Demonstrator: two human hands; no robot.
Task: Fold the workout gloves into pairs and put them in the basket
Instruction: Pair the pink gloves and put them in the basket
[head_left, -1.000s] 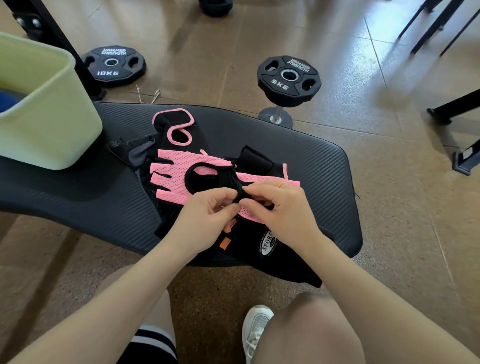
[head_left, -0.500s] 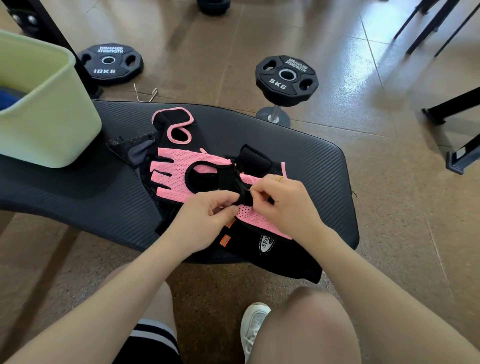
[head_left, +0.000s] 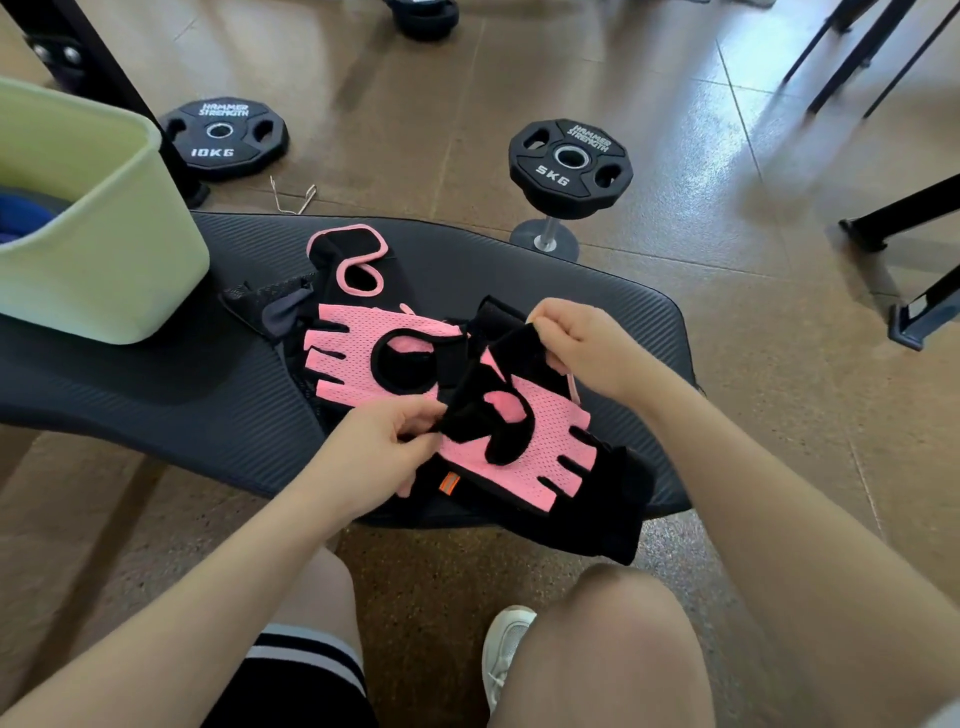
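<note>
Both hands pinch pink glove (head_left: 524, 441): left hand (head_left: 374, 452), right hand (head_left: 576, 343). Mate (head_left: 374, 358) flat on bench (head_left: 156, 395). Pair unfolded, basket (head_left: 104, 260) step pending.

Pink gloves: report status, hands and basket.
Both hands, left hand and right hand, pinching one pink glove by its black strap. Second pink glove flat on bench. Green basket far left, path unobstructed.

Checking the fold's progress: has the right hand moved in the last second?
Yes. The right hand has lifted up and away toward the 5 kg plate, pulling the pink glove open.
</note>
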